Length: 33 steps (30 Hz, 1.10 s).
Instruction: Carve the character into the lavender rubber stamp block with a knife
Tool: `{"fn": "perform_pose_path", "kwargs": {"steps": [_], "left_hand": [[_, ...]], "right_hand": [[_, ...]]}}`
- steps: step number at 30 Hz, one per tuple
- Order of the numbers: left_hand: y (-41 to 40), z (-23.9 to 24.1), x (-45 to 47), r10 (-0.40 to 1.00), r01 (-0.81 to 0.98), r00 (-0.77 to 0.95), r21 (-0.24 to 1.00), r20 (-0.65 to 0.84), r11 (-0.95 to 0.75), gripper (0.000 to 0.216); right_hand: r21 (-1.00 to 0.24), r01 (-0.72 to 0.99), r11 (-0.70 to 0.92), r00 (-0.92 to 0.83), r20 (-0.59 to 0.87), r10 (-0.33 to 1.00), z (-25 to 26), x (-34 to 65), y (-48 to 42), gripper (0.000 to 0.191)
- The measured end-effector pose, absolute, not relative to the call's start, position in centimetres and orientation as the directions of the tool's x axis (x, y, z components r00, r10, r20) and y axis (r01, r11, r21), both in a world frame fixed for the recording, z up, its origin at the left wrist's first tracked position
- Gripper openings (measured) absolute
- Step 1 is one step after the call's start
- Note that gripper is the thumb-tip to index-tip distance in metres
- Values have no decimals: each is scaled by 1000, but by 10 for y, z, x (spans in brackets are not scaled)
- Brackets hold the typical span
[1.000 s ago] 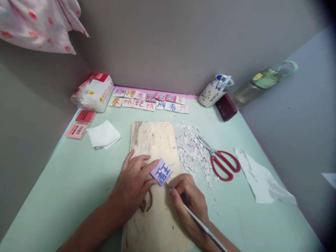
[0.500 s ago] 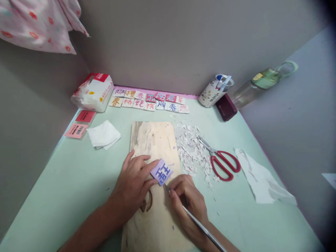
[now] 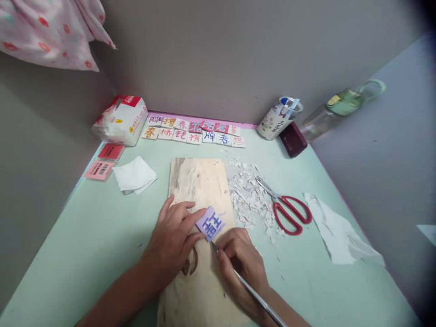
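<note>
A small purple square block (image 3: 210,224) with a dark blue character on its face lies tilted on the wooden board (image 3: 200,181). My left hand (image 3: 173,234) grips its left edge between thumb and forefinger, the other fingers spread on the board. In my right hand (image 3: 240,261) is a slim silver carving knife (image 3: 257,297), held like a pen. Its pointed blade is at the block's lower corner; whether it touches I cannot tell. Fine purple shavings lie beside the block.
White scraps (image 3: 250,195) are heaped right of the board, next to red-handled scissors (image 3: 289,211) and a tissue (image 3: 340,231). Folded tissue (image 3: 134,175) lies left. Behind are two rows of character squares (image 3: 194,131), a tissue pack (image 3: 124,118), a can (image 3: 277,120) and a bottle (image 3: 330,113).
The knife tip has shifted slightly left along the block's lower corner, and my right hand has moved a little with it. My left hand and the block have stayed in place.
</note>
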<state>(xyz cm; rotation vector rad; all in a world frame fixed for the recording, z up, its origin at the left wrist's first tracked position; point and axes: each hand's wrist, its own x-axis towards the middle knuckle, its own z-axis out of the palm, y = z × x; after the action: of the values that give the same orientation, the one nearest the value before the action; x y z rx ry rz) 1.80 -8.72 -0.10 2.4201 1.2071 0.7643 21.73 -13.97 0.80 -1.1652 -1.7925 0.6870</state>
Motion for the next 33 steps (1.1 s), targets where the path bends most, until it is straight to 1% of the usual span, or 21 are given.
{"fn": "perform_pose_path", "kwargs": {"steps": [5, 8, 12, 18, 20, 24, 33], "left_hand": [[-89, -1, 16, 818, 628, 495, 530, 292, -570, 38], [-88, 4, 14, 821, 618, 513, 556, 250, -556, 41], [-86, 14, 14, 817, 613, 530, 565, 226, -553, 38], [-88, 23, 32, 866, 653, 454, 583, 211, -484, 45], [-88, 25, 38, 876, 655, 439, 597, 198, -463, 42], [-87, 28, 47, 883, 634, 439, 640, 165, -434, 30], [-83, 28, 44, 879, 549, 460, 736, 130, -396, 16]], "right_hand": [[-727, 476, 495, -227, 442, 868, 6, 217, -138, 25], [-723, 488, 489, -222, 438, 871, 5, 217, -137, 26], [-701, 509, 499, -213, 459, 863, 2, 216, -138, 26], [-673, 525, 521, -237, 472, 849, 0, 217, -139, 26], [-668, 527, 526, -234, 481, 845, -1, 217, -139, 26], [-657, 535, 532, -217, 501, 838, -1, 217, -139, 25], [-659, 538, 526, -227, 488, 843, 1, 217, -137, 25]]}}
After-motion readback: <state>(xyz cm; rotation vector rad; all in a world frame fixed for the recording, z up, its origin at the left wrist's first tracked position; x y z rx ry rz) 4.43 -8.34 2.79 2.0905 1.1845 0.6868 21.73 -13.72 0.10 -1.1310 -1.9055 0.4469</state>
